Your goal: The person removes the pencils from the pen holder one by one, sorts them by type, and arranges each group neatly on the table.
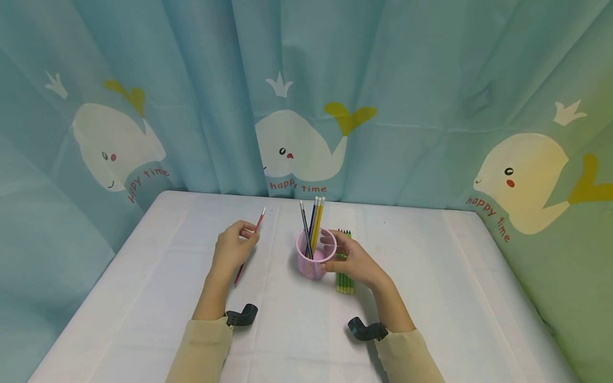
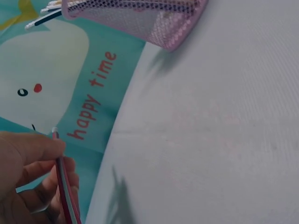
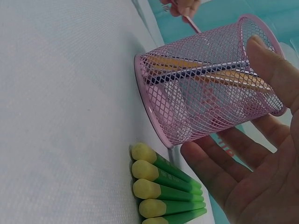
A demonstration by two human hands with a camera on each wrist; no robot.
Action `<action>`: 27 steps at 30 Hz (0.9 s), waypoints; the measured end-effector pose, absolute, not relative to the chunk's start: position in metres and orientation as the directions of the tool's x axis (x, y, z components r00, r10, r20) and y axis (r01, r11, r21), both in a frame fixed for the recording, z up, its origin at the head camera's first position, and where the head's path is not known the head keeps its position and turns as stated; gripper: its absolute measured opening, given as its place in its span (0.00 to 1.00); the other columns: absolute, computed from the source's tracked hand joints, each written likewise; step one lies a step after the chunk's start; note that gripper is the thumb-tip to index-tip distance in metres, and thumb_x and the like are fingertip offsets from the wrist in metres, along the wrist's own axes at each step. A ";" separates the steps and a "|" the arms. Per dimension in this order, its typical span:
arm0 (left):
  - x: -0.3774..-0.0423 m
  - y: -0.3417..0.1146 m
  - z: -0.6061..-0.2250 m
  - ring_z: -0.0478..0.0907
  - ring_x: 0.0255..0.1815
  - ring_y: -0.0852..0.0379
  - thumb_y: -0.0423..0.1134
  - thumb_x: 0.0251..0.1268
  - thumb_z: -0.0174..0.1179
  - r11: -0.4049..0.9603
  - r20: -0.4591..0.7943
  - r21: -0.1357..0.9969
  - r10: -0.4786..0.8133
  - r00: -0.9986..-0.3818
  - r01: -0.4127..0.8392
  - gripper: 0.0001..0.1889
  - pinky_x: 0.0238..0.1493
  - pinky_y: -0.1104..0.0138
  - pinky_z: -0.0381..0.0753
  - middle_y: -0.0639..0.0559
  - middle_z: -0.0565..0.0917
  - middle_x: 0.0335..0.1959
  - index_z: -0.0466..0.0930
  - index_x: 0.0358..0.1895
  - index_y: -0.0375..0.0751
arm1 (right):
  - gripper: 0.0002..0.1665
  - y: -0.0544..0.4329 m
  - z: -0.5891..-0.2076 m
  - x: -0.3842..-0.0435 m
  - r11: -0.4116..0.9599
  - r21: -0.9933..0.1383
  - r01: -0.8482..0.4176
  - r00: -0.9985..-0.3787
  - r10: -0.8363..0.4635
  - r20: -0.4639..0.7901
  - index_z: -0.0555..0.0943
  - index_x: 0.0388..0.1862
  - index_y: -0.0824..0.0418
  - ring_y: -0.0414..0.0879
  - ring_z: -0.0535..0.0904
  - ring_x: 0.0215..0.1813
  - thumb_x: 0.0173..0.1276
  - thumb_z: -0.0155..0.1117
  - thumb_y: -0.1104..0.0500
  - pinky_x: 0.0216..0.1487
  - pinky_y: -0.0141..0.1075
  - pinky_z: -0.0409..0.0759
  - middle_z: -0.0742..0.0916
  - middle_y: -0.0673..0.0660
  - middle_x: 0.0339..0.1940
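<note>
My left hand [image 1: 234,246] pinches a red pencil [image 1: 260,220] between thumb and fingers, its white eraser end pointing up. It is held at a slant, left of a pink mesh pencil cup [image 1: 303,264]. Against the cup's right side is my right hand [image 1: 356,260]; in the right wrist view its thumb [image 3: 273,70] lies at the rim and the fingers curve round the far side. Inside the cup [image 3: 187,112] stand several yellow pencils [image 1: 318,221] and dark pencils [image 1: 304,215], leaning toward the rim.
Several green pencils [image 1: 345,284] lie side by side on the white tabletop [image 1: 421,266], right of the cup and partly under my right hand. Behind the table's far edge hangs a blue-green curtain [image 1: 421,106] with whale prints.
</note>
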State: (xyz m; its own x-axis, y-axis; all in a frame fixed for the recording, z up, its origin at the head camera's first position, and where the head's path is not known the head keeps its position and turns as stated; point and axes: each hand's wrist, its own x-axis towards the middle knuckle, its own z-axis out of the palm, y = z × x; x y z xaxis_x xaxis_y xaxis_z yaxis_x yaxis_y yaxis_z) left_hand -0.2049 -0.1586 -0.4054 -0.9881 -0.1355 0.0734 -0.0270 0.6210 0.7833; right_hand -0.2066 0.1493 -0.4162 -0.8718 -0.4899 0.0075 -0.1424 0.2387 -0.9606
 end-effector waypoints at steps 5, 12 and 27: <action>-0.206 -0.160 -0.412 0.82 0.34 0.50 0.41 0.66 0.63 0.731 0.069 0.681 -0.126 -0.990 -0.045 0.14 0.30 0.59 0.78 0.47 0.87 0.39 0.82 0.52 0.41 | 0.48 0.150 -0.416 -0.207 0.227 -0.962 -0.151 -0.867 -0.499 0.019 0.64 0.74 0.62 0.62 0.72 0.70 0.57 0.77 0.65 0.69 0.53 0.73 0.76 0.62 0.70; -0.207 -0.163 -0.422 0.84 0.38 0.46 0.39 0.63 0.66 0.787 0.054 0.614 -0.117 -0.992 -0.059 0.13 0.36 0.51 0.81 0.46 0.88 0.37 0.82 0.49 0.40 | 0.48 0.150 -0.416 -0.207 0.225 -0.963 -0.151 -0.865 -0.501 0.019 0.64 0.75 0.61 0.62 0.71 0.70 0.57 0.76 0.66 0.69 0.54 0.72 0.75 0.63 0.71; -0.206 -0.164 -0.428 0.82 0.34 0.49 0.39 0.57 0.70 0.784 0.015 0.610 -0.150 -0.988 -0.110 0.15 0.32 0.54 0.79 0.50 0.87 0.33 0.82 0.47 0.40 | 0.47 0.150 -0.417 -0.207 0.227 -0.962 -0.152 -0.867 -0.499 0.019 0.65 0.74 0.60 0.62 0.72 0.70 0.57 0.76 0.66 0.69 0.54 0.72 0.75 0.62 0.70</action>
